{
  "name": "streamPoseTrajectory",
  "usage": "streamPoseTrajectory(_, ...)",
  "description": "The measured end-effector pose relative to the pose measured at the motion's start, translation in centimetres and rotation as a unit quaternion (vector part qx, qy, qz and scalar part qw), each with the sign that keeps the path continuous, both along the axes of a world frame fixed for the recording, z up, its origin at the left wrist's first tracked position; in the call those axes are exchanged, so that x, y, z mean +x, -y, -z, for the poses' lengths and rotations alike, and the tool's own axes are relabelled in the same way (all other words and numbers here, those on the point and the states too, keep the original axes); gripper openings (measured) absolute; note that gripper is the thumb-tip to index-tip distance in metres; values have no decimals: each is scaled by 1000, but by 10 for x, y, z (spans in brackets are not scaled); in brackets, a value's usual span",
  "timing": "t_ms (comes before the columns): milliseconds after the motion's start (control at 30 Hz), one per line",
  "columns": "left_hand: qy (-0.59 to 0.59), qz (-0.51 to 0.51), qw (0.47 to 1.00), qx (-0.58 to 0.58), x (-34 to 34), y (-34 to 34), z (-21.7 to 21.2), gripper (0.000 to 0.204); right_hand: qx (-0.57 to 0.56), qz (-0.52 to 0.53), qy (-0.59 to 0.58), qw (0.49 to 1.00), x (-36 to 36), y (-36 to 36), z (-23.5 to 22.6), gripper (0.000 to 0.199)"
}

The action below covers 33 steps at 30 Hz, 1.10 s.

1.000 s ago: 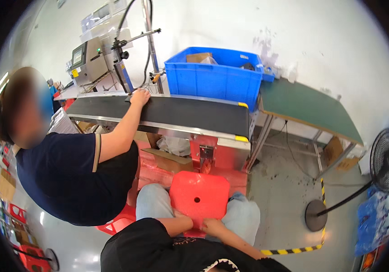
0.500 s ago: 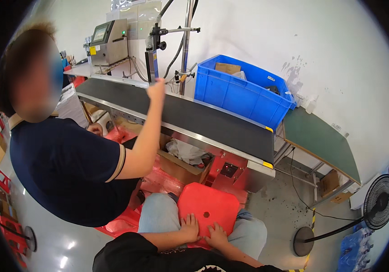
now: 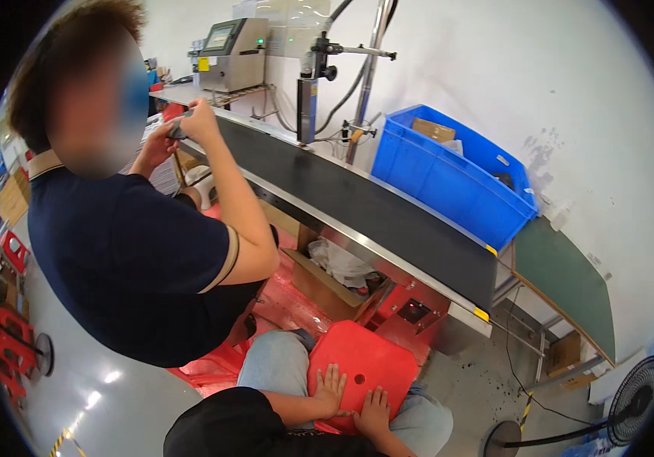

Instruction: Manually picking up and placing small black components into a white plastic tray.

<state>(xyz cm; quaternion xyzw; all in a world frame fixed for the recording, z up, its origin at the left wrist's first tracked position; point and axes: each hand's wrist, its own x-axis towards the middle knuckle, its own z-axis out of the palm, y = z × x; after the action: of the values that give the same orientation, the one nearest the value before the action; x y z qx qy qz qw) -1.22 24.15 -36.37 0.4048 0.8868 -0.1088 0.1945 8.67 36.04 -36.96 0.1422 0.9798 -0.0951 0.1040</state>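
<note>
A red plastic stool seat (image 3: 385, 358) with a small round hole rests across my lap. My left hand (image 3: 332, 391) lies flat on its near part, fingers stretched out. Beside it my right hand (image 3: 373, 413) also lies flat on the red seat, fingers spread. The two thumbs come close together near the seat's edge. Neither hand holds anything. Ahead of the stool runs a black conveyor belt (image 3: 357, 206) with metal side rails. To my left, a co-worker in a dark shirt (image 3: 129, 259) holds a small dark object (image 3: 180, 128) in both hands over the belt's far end.
A blue crate (image 3: 449, 183) with boxes stands behind the belt, next to a green-topped table (image 3: 563, 282). A printer head (image 3: 307, 107) on a stand hangs over the belt. Below it sits an open carton (image 3: 319, 286). A black fan (image 3: 635, 400) is at the right.
The co-worker's raised hand has moved back from the printer head to the other hand, and both now hold the dark object. My view has shifted left; my hands stay on the stool.
</note>
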Motion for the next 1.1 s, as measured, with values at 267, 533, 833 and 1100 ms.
streamPoseTrajectory(267, 14, 2, 999, 45, -3, 8, -1, 109, -4, 16, 1, 1000, -5, 0, 0, 73)
streamPoseTrajectory(533, 36, 56, 998, -17, -11, 5, -9, 114, -75, 38, -54, 995, 32, -26, -40, 53)
streamPoseTrajectory(833, 79, 32, 996, -35, -13, 2, -31, 118, -22, 396, -61, 916, 65, -102, -87, 45)
streamPoseTrajectory(1100, 51, 39, 997, -39, -17, -4, -5, 129, -5, 401, -70, 914, 67, -108, -84, 46)
